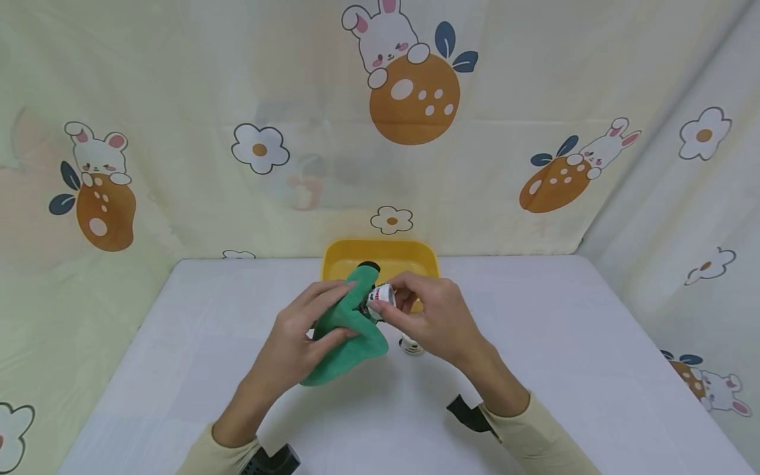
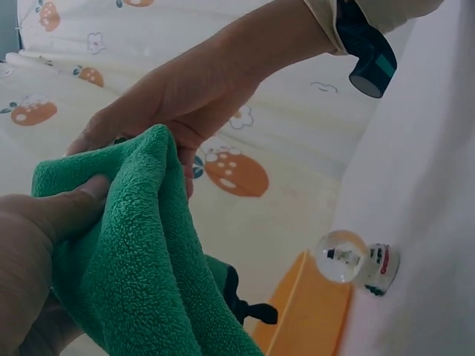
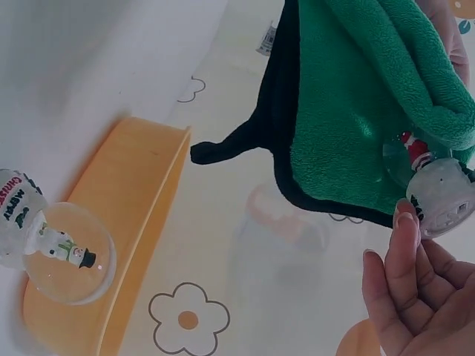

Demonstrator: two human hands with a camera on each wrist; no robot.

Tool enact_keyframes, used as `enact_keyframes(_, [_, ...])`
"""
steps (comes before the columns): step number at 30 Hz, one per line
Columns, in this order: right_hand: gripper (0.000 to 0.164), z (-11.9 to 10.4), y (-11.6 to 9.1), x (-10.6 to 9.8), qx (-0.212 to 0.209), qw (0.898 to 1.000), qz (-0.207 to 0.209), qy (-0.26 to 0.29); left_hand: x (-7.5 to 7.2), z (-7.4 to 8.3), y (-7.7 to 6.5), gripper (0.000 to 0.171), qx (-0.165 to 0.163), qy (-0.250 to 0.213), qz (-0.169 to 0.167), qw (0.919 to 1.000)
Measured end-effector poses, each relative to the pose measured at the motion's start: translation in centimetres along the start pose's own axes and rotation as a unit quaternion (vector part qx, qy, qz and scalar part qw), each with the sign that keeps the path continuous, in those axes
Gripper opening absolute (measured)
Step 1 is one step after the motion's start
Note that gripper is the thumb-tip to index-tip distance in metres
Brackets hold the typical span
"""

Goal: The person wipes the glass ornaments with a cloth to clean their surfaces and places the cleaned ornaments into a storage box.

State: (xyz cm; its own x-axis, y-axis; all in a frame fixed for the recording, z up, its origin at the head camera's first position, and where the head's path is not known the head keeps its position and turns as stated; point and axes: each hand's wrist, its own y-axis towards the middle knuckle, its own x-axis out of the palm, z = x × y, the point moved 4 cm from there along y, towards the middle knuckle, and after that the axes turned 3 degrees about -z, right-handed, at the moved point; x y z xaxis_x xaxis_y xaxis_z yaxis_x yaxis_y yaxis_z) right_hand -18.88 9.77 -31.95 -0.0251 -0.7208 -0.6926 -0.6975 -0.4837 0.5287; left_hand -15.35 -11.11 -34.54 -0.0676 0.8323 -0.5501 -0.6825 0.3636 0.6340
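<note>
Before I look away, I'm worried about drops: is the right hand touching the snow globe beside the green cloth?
Touching: the head view shows the right hand pinching the snow globe by its white base.

Globe (image 2: 356, 262) on tbl (image 1: 534, 330) in frt of tray (image 1: 380, 245), cloth (image 1: 347, 336) to L

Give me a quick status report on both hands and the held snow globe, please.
Left hand gripping green cloth. Right hand holding snow globe by its base, close to the cloth. Second snow globe standing on table nearby, possible knock hazard.
</note>
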Motion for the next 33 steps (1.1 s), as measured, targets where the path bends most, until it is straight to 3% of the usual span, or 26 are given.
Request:
enact_keyframes(3, [0.024,0.1,0.0,0.1,-0.001,1.000,-0.011,0.003,0.0,-0.2,0.0,0.065,-0.006,-0.016,0.002,0.9999])
enact_keyframes(7, [0.028,0.2,-0.1,0.3,-0.023,0.999,-0.033,0.021,-0.1,-0.8,-0.2,0.063,-0.044,-0.080,0.003,0.9958])
enact_keyframes(13, [0.041,0.1,-0.2,0.4,-0.084,0.993,-0.052,0.061,-0.5,-1.2,-0.2,0.062,-0.082,-0.195,0.000,0.9773])
enact_keyframes(17, [0.050,0.0,-0.2,0.4,-0.110,0.989,-0.053,0.084,-0.6,-1.3,-0.3,0.061,-0.087,-0.237,0.002,0.9677])
enact_keyframes(24, [0.045,-0.4,-0.2,0.1,-0.169,0.981,-0.035,0.090,-0.7,-1.6,-0.4,0.060,-0.092,-0.243,0.018,0.9654])
enact_keyframes(29, [0.034,-0.8,-0.2,-0.3,-0.229,0.972,-0.004,0.059,-0.8,-1.7,-0.5,0.061,-0.104,-0.241,0.026,0.9646])
enact_keyframes(33, [0.022,-1.4,-0.1,-0.5,-0.282,0.959,0.036,0.021,-0.8,-1.7,-0.5,0.062,-0.110,-0.236,0.030,0.9650])
